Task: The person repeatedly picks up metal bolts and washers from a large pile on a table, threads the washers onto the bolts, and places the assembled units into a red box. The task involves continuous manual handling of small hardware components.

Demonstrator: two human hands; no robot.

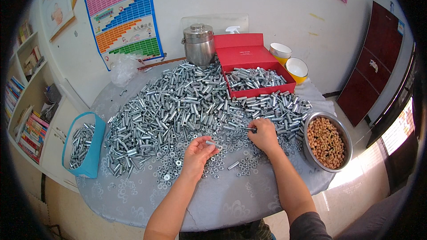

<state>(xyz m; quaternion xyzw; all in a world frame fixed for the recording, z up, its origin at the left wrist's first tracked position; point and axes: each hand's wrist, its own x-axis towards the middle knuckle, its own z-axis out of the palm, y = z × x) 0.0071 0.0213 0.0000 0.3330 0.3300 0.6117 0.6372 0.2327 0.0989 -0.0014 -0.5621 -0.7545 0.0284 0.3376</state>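
Note:
My left hand (198, 154) is closed, pinching a short silver metal sleeve (214, 144) between thumb and fingertips above the table. To its right, my right hand (263, 134) is closed on a thin metal rod (243, 128) that points left; its exact kind is too small to tell. Beneath and around both hands lie many small washers and nuts (213, 165). Beyond them spreads a large heap of silver metal sleeves and bolts (178, 102). One loose sleeve (233, 165) lies between my forearms on the grey tablecloth.
A red box (262, 92) of metal parts stands open at the back, beside a steel canister (199, 46) and two yellow bowls (297, 69). At right sits a steel bowl (350, 151) of brownish round pieces. A blue basket (98, 146) of parts stands left, near a plastic bag (124, 69).

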